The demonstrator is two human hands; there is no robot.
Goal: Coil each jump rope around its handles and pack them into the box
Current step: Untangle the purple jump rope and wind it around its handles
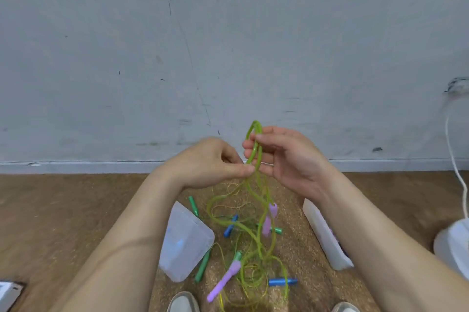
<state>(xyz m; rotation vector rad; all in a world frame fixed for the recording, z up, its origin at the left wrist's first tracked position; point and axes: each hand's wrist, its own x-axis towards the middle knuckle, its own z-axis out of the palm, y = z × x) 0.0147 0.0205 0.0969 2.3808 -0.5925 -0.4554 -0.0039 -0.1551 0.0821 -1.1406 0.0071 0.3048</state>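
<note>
Jump rope (255,134): the green one, held up in mid-air in front of the wall. Its top loop pokes out above the fingers at 12 o'clock, and the rest dangles toward the floor at 6 o'clock.
Left hand (210,162): at 9 o'clock of the rope, thumb and fingertips pinching the strands just under the loop.
Lid (185,240): see-through plastic, on the floor at 7 o'clock of the hands, with a green handle (203,264) poking out by its near edge.
Pile (253,271): thin ropes tangled on the floor at 6 o'clock, with a blue handle (282,281) on its right side.
Pink handles (269,217): two of them, looks like they hang off the green rope, below the right wrist.
Right hand (281,157): at 3 o'clock of the rope, fingers curled round the loop.
Box (327,238): see-through, on the floor at 5 o'clock of the hands, partly hidden by the right forearm.
</note>
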